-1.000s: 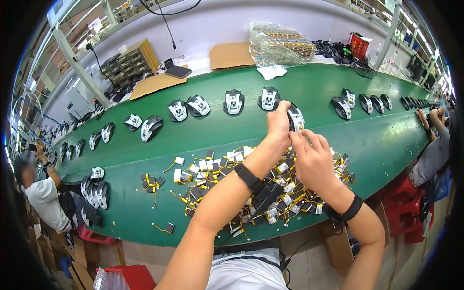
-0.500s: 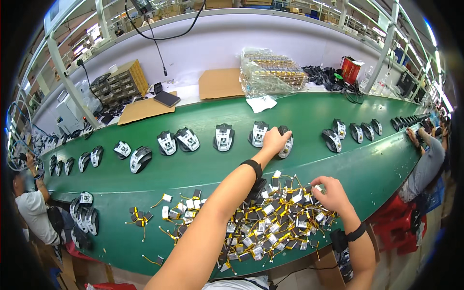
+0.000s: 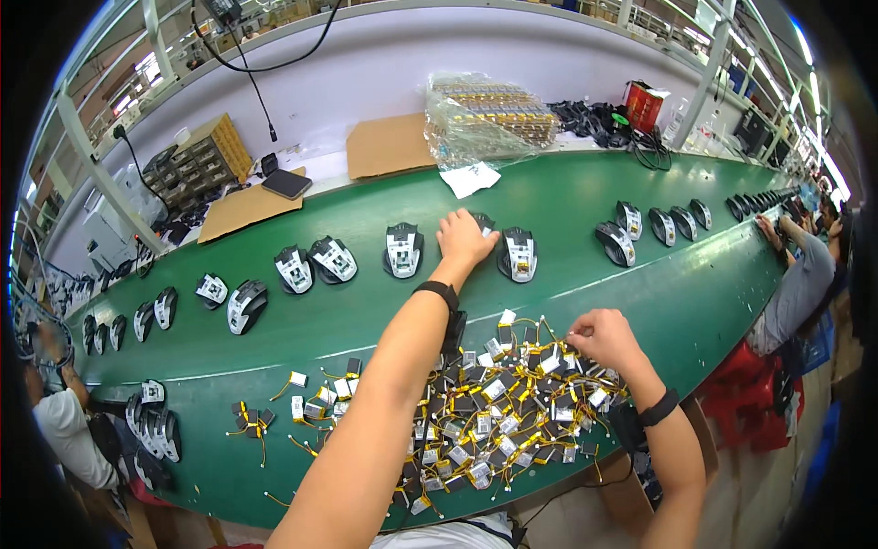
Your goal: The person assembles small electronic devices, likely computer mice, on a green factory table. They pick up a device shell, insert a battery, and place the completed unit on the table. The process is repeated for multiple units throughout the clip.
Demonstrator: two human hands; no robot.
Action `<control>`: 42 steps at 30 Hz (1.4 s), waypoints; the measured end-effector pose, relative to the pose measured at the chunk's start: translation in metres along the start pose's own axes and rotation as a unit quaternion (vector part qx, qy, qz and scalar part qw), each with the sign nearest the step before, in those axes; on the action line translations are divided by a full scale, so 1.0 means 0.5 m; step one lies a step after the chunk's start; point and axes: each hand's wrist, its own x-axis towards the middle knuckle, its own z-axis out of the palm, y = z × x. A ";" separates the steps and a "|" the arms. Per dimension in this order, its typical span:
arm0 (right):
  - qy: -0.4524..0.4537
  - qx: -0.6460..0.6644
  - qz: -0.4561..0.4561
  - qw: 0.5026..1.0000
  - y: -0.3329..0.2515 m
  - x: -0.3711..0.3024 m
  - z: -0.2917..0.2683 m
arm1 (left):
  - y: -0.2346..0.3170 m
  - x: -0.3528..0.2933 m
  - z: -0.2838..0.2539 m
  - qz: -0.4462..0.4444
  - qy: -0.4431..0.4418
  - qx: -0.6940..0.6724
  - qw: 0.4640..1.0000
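Note:
My left hand (image 3: pixel 466 240) reaches across the green belt and lies over a partly assembled computer mouse (image 3: pixel 485 220), its fingers bent around it; most of that mouse is hidden beneath the hand. Just right of it another open mouse (image 3: pixel 519 257) rests untouched, grey-white inside with a small yellow part. Over the right edge of a heap of small battery packs (image 3: pixel 494 412), my right hand (image 3: pixel 605 340) is closed in a pinch; whatever sits at the fingertips is too small to make out. The packs are silver and dark, with yellow tape and thin leads.
More mice (image 3: pixel 313 263) stand along the belt (image 3: pixel 384 316) to both sides. A stacked group of mice (image 3: pixel 154 425) is at the near left. Cardboard (image 3: pixel 389 146) and a plastic-wrapped stack of battery trays (image 3: pixel 489 119) lie along the back ledge. Co-workers sit at both ends.
My left hand has let go of the right-hand mouse and moved left onto the neighbouring one. My right hand stays over the heap, its fingers drawn closer together. The whole view has shifted slightly.

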 end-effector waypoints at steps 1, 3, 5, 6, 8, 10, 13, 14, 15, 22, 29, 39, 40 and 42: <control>0.003 0.052 -0.004 0.999 0.000 -0.002 -0.001 | -0.007 0.007 -0.008 0.000 -0.002 -0.037 0.999; 0.010 0.086 -0.019 0.996 0.009 -0.002 0.007 | -0.006 0.006 -0.037 0.008 0.021 -0.125 0.992; 0.003 0.133 -0.031 0.991 0.006 -0.002 0.007 | 0.006 -0.006 -0.064 -0.025 0.021 -0.255 0.966; 0.000 0.142 -0.031 0.989 0.006 -0.003 0.011 | 0.012 -0.014 -0.078 -0.041 0.022 -0.317 0.947; -0.006 0.160 -0.034 0.987 0.008 -0.003 0.020 | 0.031 -0.037 -0.104 -0.030 0.000 -0.388 0.921; 0.006 0.172 -0.021 0.985 0.005 -0.001 0.026 | 0.054 -0.069 -0.125 -0.019 -0.025 -0.462 0.886; 0.018 0.188 -0.021 0.982 -0.022 0.015 0.026 | 0.039 -0.088 -0.144 -0.091 -0.107 -0.578 0.804; 0.009 0.186 -0.032 0.982 -0.025 0.017 0.030 | 0.031 -0.087 -0.145 -0.119 -0.139 -0.619 0.764; 0.005 0.180 -0.036 0.983 -0.012 0.020 0.033 | 0.058 -0.120 -0.177 -0.120 -0.164 -0.647 0.735; -0.013 0.188 -0.036 0.981 -0.007 0.040 0.058 | 0.059 -0.176 -0.188 -0.087 -0.183 -0.684 0.701; -0.017 0.223 -0.054 0.973 -0.013 0.040 0.059 | 0.068 -0.205 -0.178 -0.091 -0.184 -0.713 0.671; 0.006 0.377 -0.102 0.920 -0.061 -0.011 0.039 | 0.073 -0.241 -0.185 -0.060 -0.242 -0.739 0.626; -0.003 0.405 -0.101 0.909 -0.068 -0.016 0.032 | 0.073 -0.242 -0.182 -0.055 -0.252 -0.743 0.618; -0.001 0.447 -0.073 0.891 -0.084 -0.025 0.019 | 0.074 -0.250 -0.180 -0.044 -0.260 -0.747 0.610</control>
